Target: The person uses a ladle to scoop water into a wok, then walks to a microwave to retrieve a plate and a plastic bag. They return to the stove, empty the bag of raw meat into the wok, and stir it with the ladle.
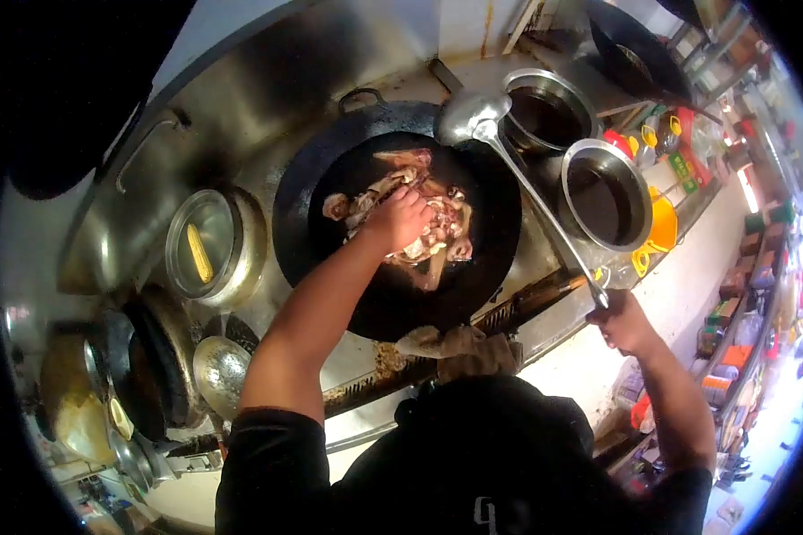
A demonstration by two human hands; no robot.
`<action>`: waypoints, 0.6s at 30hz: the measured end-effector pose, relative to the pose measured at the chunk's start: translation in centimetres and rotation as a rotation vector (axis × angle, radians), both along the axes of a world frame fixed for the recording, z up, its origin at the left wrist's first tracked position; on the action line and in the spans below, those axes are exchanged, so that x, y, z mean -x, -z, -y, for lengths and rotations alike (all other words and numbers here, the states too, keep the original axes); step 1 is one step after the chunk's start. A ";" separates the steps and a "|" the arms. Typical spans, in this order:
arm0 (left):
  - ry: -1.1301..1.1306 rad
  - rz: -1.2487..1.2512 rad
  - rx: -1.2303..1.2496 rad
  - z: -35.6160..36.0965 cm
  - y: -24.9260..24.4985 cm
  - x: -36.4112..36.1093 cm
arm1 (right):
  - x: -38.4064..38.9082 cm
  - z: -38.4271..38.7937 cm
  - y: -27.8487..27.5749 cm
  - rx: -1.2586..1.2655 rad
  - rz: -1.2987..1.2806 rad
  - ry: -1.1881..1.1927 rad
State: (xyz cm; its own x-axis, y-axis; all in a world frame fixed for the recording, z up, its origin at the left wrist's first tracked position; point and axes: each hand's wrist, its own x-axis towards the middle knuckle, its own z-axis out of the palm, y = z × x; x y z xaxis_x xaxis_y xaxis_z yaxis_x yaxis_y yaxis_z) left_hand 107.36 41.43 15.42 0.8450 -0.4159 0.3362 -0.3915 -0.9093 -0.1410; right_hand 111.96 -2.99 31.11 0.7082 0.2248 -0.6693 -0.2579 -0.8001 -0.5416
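A large black wok (294, 214) sits on the stove, with a heap of raw-looking chopped meat (451, 234) in its middle. My left hand (400, 221) reaches into the wok, its fingers bent and closed over the meat; the fingertips are partly hidden among the pieces. In my right hand (623, 323), off to the right of the wok, is the handle end of a long metal ladle (544, 207). The ladle's bowl rests by the wok's far right rim, close to a metal pot.
Two metal pots of dark liquid (551, 109) (607, 198) stand right of the wok. At left, a corn cob (200, 253) lies in a round pot (227, 290), with a strainer (223, 374) nearer me. A folded cloth (473, 349) lies at the stove's front edge. Bottles (660, 134) stand far right.
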 end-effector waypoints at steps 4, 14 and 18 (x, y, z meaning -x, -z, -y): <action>-0.242 -0.366 -0.073 0.3 -2.2 -1.6 | 2.3 -1.6 -0.2 -0.125 -0.093 0.106; -0.106 -0.334 -0.022 0.5 -3.2 2.7 | 3.5 -1.1 1.1 -0.091 -0.175 0.049; -0.172 -0.304 -0.083 0.9 -2.1 1.7 | 4.2 -1.5 1.2 -0.124 -0.216 0.046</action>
State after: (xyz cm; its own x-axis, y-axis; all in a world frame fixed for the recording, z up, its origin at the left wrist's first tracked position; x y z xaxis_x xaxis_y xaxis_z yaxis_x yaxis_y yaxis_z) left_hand 105.65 40.56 17.51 0.9613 -0.2739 0.0296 -0.2688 -0.9559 -0.1182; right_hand 107.74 -1.50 29.90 0.5635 0.2849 -0.7755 -0.4130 -0.7158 -0.5631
